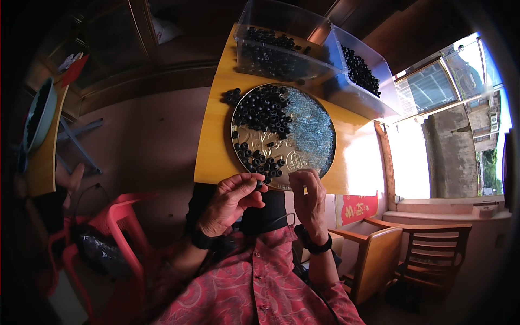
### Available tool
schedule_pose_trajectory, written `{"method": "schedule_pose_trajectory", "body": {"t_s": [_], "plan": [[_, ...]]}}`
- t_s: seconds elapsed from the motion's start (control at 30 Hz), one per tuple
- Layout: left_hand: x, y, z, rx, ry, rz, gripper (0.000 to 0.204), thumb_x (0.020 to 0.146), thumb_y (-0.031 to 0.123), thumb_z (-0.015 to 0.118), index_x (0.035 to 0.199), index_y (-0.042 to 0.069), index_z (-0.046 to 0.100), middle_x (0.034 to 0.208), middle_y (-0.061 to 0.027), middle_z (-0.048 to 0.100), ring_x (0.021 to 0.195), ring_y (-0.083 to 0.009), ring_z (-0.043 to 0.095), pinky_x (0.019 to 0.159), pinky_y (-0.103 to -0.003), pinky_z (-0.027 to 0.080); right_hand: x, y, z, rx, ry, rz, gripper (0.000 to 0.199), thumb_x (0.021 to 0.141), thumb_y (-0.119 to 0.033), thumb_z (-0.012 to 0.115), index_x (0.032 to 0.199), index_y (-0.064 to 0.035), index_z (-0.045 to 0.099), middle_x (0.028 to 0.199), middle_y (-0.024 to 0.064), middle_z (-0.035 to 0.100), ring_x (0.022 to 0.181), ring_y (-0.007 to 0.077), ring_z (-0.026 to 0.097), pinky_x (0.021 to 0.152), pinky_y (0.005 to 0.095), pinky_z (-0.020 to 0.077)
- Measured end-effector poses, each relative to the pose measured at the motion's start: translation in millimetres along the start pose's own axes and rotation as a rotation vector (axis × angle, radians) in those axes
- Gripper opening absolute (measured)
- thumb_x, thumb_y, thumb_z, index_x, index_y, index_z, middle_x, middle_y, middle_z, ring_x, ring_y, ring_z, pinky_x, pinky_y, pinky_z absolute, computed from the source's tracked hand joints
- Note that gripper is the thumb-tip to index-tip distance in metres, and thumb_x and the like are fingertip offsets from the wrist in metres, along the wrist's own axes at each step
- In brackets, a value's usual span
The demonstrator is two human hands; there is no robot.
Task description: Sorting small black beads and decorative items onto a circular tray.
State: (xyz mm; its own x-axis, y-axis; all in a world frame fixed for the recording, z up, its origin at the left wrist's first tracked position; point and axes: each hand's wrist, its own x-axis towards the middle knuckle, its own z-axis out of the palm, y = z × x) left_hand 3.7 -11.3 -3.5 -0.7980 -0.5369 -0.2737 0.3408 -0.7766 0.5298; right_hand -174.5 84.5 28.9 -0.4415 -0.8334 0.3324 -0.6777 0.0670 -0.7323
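left hand point(230, 203) fingers pinching black bead point(259, 185), right hand point(309, 197) seemingly curled

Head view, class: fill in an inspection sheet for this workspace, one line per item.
Surface: small yellow table, partly sunlit.
Job's things: round metal tray holding black rings and small silvery pieces.
Clutter: two clear bins of black rings at the far edge; a loose heap beside the tray.
Grippers: left hand pinches one black ring; right hand has fingertips together, contents too small to tell.
Cables: nothing seen.
Surroundings: red plastic chair, wooden chairs, window.
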Motion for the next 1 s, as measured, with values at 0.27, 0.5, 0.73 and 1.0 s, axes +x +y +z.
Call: {"method": "schedule_pose_trajectory", "body": {"t_s": [0.27, 0.5, 0.73, 1.0], "plan": [[-1.7, -3.9, 1.7, -0.070, 0.031, -0.003, 0.024, 0.096, 0.013, 0.058, 0.117, 0.003, 0.063, 0.095, -0.0083, 0.066, 0.079, -0.0113, 0.065, 0.075, -0.028, 0.058, -8.3, -27.5, 6.3, 0.012, -0.168, -0.083, 0.010, 0.087, 0.002, 0.057, 0.096, -0.0011, 0.057, 0.092, 0.0148, 0.057, 0.083, 0.0333, 0.059, 0.068, 0.0396, 0.0489], [-5.1, -2.4, 9.5, 0.017, 0.086, 0.013, 0.024, 0.096, 0.013, 0.059, 0.117, 0.002, 0.063, 0.092, -0.0048, 0.067, 0.079, -0.0106, 0.066, 0.075, -0.026, 0.058, -11.3, -35.3, 10.8, -0.003, -0.242, -0.135, 0.019, 0.084, 0.003, 0.059, 0.102, -0.0025, 0.059, 0.096, 0.0137, 0.056, 0.087, 0.0322, 0.058, 0.073, 0.0400, 0.0484], [-7.4, -3.0, 6.9, 0.110, 0.086, 0.032, 0.024, 0.096, 0.015, 0.059, 0.116, 0.001, 0.062, 0.090, -0.0025, 0.066, 0.079, -0.0106, 0.066, 0.075, -0.024, 0.056, -12.1, -32.0, 14.8, -0.061, -0.283, -0.132, 0.021, 0.082, 0.001, 0.061, 0.102, -0.0050, 0.059, 0.100, 0.0128, 0.056, 0.089, 0.0323, 0.056, 0.076, 0.0417, 0.0461], [-7.8, -4.2, 2.0, 0.217, 0.052, 0.030, 0.025, 0.097, 0.015, 0.058, 0.116, 0.001, 0.062, 0.094, -0.0039, 0.067, 0.076, -0.0095, 0.066, 0.073, -0.021, 0.054, -14.9, -20.7, 16.8, -0.129, -0.312, -0.211, 0.021, 0.079, 0.001, 0.062, 0.098, -0.0065, 0.060, 0.100, 0.0111, 0.056, 0.091, 0.0311, 0.056, 0.076, 0.0419, 0.0445]]}}
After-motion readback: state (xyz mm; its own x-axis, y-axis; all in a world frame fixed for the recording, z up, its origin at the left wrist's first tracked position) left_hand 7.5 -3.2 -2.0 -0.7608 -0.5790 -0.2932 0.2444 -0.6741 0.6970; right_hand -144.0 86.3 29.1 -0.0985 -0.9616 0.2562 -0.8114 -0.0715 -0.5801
